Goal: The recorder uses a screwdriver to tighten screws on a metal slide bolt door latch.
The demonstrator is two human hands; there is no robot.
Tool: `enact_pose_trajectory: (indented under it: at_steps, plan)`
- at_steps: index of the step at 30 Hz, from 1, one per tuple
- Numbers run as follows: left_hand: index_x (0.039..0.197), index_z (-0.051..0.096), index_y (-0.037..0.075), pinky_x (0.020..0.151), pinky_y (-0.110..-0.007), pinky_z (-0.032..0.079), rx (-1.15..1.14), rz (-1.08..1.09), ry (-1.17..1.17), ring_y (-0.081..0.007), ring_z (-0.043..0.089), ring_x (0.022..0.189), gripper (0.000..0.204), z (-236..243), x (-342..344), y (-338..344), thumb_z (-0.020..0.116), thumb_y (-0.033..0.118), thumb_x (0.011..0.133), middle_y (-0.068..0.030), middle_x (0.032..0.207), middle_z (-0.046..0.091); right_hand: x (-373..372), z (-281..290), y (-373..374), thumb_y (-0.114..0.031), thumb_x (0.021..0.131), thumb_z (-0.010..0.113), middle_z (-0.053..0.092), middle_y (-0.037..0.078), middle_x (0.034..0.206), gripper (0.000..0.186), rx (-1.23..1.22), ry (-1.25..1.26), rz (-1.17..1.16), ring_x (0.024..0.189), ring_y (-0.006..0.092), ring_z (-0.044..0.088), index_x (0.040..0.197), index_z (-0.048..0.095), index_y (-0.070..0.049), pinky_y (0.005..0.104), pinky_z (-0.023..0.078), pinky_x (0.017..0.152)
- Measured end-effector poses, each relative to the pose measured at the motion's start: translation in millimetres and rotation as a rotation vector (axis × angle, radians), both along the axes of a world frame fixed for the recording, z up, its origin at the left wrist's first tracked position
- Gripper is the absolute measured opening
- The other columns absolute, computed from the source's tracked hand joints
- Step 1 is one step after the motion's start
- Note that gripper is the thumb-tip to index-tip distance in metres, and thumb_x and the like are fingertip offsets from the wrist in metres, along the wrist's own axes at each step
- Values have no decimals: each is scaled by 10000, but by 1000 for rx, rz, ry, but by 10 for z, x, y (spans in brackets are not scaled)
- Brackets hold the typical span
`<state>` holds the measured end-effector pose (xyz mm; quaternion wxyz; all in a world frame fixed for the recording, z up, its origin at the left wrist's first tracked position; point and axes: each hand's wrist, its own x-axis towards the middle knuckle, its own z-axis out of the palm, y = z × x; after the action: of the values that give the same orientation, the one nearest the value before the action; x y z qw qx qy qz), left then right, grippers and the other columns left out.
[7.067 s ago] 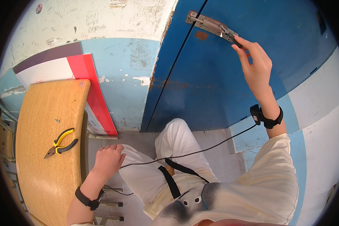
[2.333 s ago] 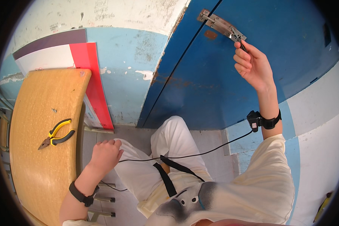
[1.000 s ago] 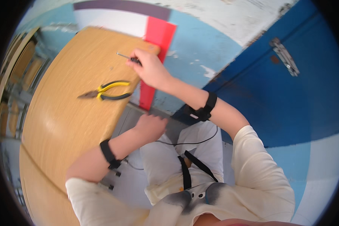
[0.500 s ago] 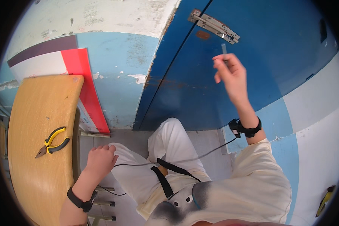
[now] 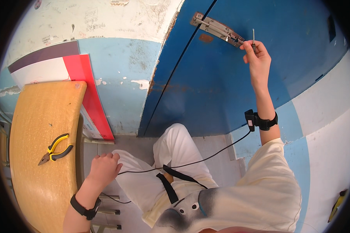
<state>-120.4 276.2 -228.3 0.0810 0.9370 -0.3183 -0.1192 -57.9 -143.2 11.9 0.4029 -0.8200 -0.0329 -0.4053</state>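
Head view: the right hand (image 5: pixel 259 64) is up at the blue door (image 5: pixel 206 85), pinching a screwdriver (image 5: pixel 253 37), fingertips right by the lower end of the metal bolt (image 5: pixel 219 30)! Looks like work on that bolt; the blade points up the door, so using it calls for turning it. Left hand (image 5: pixel 104 169): palm down, fingers loosely bent, grip impossible to tell. Pliers (image 5: pixel 49 155) lie open near the desk's (image 5: pixel 35 190) right edge. No container shows.
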Motion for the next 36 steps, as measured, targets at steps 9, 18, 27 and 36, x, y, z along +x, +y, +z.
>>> enact_pose_trajectory:
  at_steps: [9, 18, 27, 36]
  plan:
    - [983, 603, 87, 705, -405, 500, -16, -33, -16, -293, 638, 780, 228, 25, 0, 7, 620, 258, 834, -99, 847, 649, 141, 26, -89, -214, 899, 631, 619, 13, 747, 184, 80, -29, 51, 529, 43, 442, 888, 597, -34, 185, 332, 492]
    - [859, 569, 75, 687, -389, 496, -52, -32, -80, -266, 636, 773, 210, -38, -25, -2, 647, 263, 810, -82, 798, 627, 202, 32, -56, -209, 888, 645, 607, 6, 726, 188, 6, -57, 19, 533, 38, 443, 873, 602, -26, 186, 332, 486]
    - [858, 575, 71, 693, -400, 498, -41, -24, -63, -267, 638, 782, 214, -36, -32, 13, 645, 268, 810, -86, 801, 626, 242, -17, -31, -228, 862, 681, 556, -16, 680, 223, -133, -117, -138, 555, 37, 428, 850, 592, -25, 197, 330, 489]
    - [850, 576, 72, 676, -391, 497, -56, -43, -70, -268, 637, 765, 207, -39, -26, 13, 652, 259, 803, -84, 790, 621, 272, 2, -47, -290, 844, 694, 554, 3, 693, 291, -289, -126, -314, 589, 74, 412, 838, 589, -18, 243, 358, 532]
